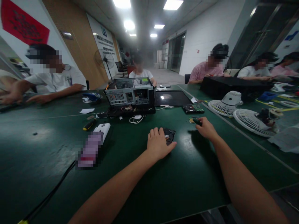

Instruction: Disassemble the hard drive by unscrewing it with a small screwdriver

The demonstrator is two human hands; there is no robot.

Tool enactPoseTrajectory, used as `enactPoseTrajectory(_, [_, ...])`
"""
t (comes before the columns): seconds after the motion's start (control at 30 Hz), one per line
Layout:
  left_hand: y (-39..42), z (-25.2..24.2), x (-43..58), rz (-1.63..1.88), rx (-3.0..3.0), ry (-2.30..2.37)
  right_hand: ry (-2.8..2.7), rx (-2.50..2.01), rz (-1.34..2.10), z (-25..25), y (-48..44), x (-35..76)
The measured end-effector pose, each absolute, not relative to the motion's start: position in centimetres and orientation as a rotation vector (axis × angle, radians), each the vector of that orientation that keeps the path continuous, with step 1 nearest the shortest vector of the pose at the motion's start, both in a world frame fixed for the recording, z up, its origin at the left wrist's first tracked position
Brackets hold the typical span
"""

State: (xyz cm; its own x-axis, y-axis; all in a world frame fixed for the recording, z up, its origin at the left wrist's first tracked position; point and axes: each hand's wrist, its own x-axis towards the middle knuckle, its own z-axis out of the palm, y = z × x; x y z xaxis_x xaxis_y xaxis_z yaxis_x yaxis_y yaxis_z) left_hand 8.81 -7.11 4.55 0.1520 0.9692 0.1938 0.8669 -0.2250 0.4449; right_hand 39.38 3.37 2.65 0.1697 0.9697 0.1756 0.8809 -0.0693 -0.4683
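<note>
My left hand point(159, 143) lies over a flat black drive casing point(171, 134), fingers across its far side and thumb along its near right edge, holding it against the table. A small light metal and copper-coloured detail shows on the casing; the rest is under my palm. To the right, my right hand point(206, 128) is closed round the dark green handle of a screwdriver point(197, 121), raised a little above the table. The handle points left, near a small yellowish piece point(191, 120). A drive with a green circuit board point(193, 109) lies just beyond.
An opened computer case point(129, 96) stands at the far middle, with a black panel point(173, 98) beside it. Left are a phone on a white power bank point(95, 144) and a yellow-black screwdriver point(89, 124). White fan parts point(225, 105) lie right. Several people sit around the green table point(130, 186).
</note>
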Motion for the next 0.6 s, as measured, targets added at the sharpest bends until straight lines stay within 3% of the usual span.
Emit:
enactPoseTrajectory(0.4, [-6.3,6.2,7.0,0.325,2.217,1.716,-1.937,-2.235,-0.036,0.8,4.9,38.8])
enactPoseTrajectory(0.6, [-4.4,7.2,3.4,0.143,2.246,1.495,-1.930,-2.197,-0.026,2.7,6.7,42.4])
